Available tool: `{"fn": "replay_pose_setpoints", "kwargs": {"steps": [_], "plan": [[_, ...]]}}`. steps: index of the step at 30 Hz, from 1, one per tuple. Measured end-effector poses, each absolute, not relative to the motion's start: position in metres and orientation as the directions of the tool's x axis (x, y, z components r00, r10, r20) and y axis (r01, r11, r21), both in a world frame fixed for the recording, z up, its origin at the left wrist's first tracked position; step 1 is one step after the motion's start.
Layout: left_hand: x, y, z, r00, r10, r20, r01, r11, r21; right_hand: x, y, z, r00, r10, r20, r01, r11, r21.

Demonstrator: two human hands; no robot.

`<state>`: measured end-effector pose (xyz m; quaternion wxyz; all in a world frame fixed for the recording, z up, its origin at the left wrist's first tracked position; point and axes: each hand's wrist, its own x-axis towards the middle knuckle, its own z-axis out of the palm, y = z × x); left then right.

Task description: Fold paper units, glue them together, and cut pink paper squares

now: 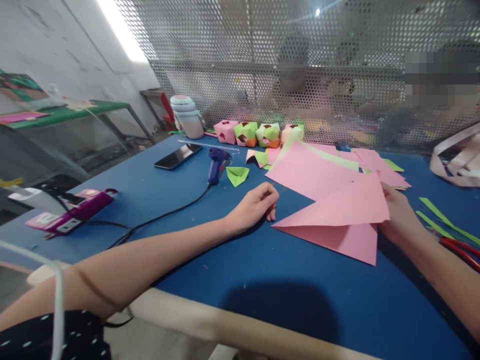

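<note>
My right hand [401, 215] grips the right edge of a pink sheet of paper [337, 205]. The sheet is bent over on itself, its lower layer resting at the blue table and its upper layer raised. The sheet hides most of that hand's fingertips. Left of the paper, my left hand [258, 205] rests on the table with its fingers curled in, and I see nothing in it. Behind, another large pink sheet [311, 170] lies over a pale green one [333, 159]. A small folded green paper piece [237, 175] sits beyond my left hand.
A blue glue gun [217, 165] stands on the table [180, 200], its cord running to a purple power strip [75, 212]. A phone [178, 156], a bottle [189, 117] and several folded paper cubes [246, 134] are farther back. Red-handled scissors [463, 250] lie at right, near green strips [446, 220].
</note>
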<state>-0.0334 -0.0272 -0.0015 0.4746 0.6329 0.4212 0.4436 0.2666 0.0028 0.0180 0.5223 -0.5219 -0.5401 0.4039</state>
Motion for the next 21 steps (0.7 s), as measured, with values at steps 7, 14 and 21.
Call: {"fn": "replay_pose_setpoints", "kwargs": {"steps": [7, 14, 21], "plan": [[-0.03, -0.029, -0.001, 0.226, 0.962, 0.151, 0.261, -0.209, 0.942, 0.262, 0.0, 0.02, 0.052, 0.991, 0.122, 0.17, 0.111, -0.979], [-0.028, -0.04, 0.01, 0.238, 0.955, 0.175, 0.384, -0.258, 0.886, 0.26, -0.003, 0.02, -0.008, 0.987, 0.163, 0.268, 0.159, -0.95], [-0.025, -0.034, 0.002, 0.111, 0.956, 0.272, 0.411, -0.293, 0.863, 0.266, 0.004, 0.012, -0.057, 0.972, 0.229, 0.315, 0.235, -0.92]]}}
